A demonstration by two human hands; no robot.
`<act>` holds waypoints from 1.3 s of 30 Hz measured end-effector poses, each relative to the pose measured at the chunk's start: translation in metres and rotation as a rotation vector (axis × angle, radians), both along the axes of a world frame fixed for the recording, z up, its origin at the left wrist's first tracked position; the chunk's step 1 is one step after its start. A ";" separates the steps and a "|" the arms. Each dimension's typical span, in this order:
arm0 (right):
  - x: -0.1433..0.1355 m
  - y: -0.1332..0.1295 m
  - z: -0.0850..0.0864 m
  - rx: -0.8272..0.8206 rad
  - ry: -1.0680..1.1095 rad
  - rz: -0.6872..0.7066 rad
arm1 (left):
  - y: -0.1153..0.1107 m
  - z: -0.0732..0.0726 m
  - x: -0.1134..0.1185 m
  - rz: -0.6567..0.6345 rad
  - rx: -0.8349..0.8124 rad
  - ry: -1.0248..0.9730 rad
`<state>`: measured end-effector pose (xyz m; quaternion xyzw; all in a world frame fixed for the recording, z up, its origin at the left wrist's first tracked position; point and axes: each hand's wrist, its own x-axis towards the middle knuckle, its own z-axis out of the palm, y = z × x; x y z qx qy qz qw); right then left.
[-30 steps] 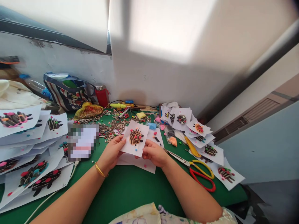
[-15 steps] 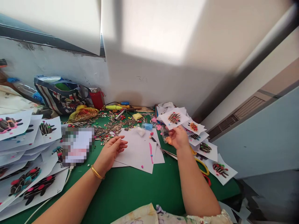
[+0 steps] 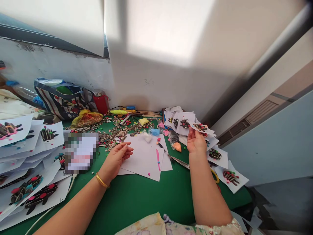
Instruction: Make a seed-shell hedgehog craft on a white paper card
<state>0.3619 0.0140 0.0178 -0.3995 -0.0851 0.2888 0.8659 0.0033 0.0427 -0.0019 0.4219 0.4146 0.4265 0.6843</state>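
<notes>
My right hand [image 3: 196,141] is at the pile of cards on the right, its fingertips pinching the left edge of a small white card [image 3: 201,127] decorated with striped sunflower seeds and coloured dots. That card overlaps others of the same sort, among them a seed card [image 3: 185,123] just left of my fingers. My left hand [image 3: 119,157] hovers at the left edge of blank white paper [image 3: 141,156], fingers loosely bent and apart, holding nothing. On the paper lies a pink plastic clay knife [image 3: 157,160]. A black pen [image 3: 163,149] lies beside it, near scissors [image 3: 181,162].
Loose sunflower seeds [image 3: 113,133] cover the back of the green table [image 3: 146,202]. Blue clay [image 3: 155,132] and orange clay [image 3: 177,147] lie near the paper. Stacked seed cards [image 3: 46,163] fill the left side. A bag [image 3: 65,101] and red flask [image 3: 100,102] stand behind.
My right hand has moved right with its card and brought it down over the other cards, uncovering cards behind it. My left hand has stayed almost still.
</notes>
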 end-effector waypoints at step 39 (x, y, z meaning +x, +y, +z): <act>-0.116 -0.023 -0.007 -0.233 -1.603 1.087 | -0.020 0.001 0.003 -0.508 1.178 0.813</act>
